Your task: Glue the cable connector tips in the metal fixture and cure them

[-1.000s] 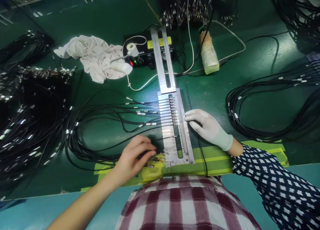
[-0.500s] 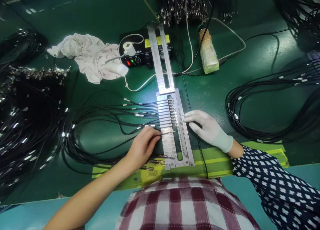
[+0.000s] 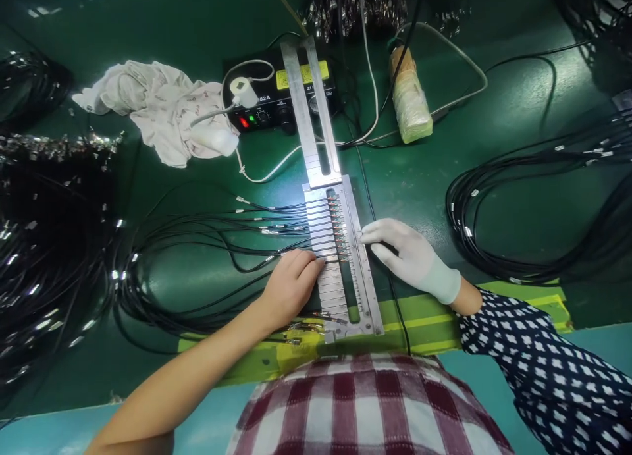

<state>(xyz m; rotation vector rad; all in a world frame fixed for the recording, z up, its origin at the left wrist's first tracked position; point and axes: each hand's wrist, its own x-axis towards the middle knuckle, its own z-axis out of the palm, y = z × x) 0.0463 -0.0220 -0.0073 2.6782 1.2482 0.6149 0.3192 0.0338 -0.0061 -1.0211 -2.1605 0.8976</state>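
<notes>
1. Through the head camera I see my bare left hand (image 3: 293, 287) at the left side of a flat silver metal jig with a comb-like slotted edge (image 3: 369, 303). Its thumb and forefinger are closed on a thin black cable (image 3: 334, 261), whose end projects to the right, over the jig.
2. My right hand (image 3: 412, 254), in a white knitted glove, rests its fingertips against the jig's right edge. Its grip is loose, the thumb standing apart from the forefinger.
3. The jig lies on the glossy green tabletop (image 3: 409, 185), between my hands. Above the held cable, a row of thin black cables with small reddish and silver tips (image 3: 338, 221) crosses it side by side, the tips over the long opening.
4. Loose cable ends with metal terminals (image 3: 311, 326) lie near the jig's lower left corner, close below my left hand. A large loop of black cables (image 3: 133, 297) spreads farther left.
5. A long slotted metal bar (image 3: 302, 112) meets the jig's top end and reaches over a black control box with red and green lights (image 3: 271, 101).
6. I also see a crumpled white cloth (image 3: 153, 106) left of the box, a film-wrapped bottle (image 3: 413, 112) to its right, and a second black cable coil (image 3: 457, 211) beyond my right hand.
</notes>
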